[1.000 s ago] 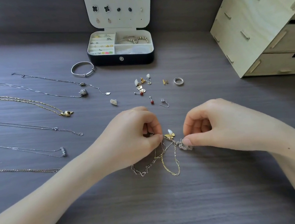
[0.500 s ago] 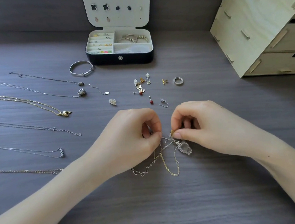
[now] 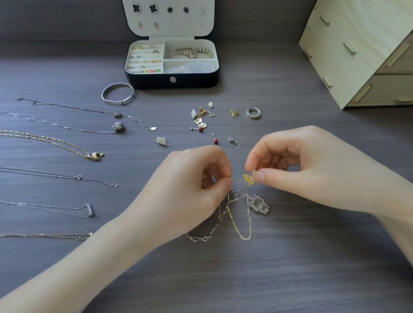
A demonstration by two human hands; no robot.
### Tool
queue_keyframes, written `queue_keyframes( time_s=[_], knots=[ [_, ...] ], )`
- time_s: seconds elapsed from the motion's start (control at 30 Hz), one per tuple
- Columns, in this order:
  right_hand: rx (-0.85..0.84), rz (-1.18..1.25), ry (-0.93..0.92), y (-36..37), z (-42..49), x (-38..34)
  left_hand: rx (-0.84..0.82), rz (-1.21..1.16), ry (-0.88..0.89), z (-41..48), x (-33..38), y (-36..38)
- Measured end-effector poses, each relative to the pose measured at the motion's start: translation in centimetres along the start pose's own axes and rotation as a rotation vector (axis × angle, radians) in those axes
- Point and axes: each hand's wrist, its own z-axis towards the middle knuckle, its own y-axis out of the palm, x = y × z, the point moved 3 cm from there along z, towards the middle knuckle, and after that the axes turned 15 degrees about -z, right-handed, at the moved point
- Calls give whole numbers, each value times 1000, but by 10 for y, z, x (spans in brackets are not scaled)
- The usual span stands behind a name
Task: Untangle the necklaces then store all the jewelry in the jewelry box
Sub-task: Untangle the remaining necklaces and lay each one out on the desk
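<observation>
Tangled necklaces sit centre frame on dark grey wood-grain table, upper part lifted off it. L hand pinches one thin chain of the tangle btwn thumb and forefinger. R hand pinches gold pendant the same way. Hands near, not touching. Clear pendant lies just below R thumb. Jewelry box, lid up, upper centre, well apart from tangle. Six straightened necklaces in rows at left. Bangle just left of box. Loose earrings and ring btwn box and hands. Pale plywood drawer unit upper right. Dark grey wall behind.
</observation>
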Motion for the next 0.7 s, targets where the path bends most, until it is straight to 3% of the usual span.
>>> queue_keyframes(
  time_s=[0.7],
  knots=[
    [-101, -9, 41, 10, -2, -4, -31, -154, 7, 0, -2, 3]
  ],
)
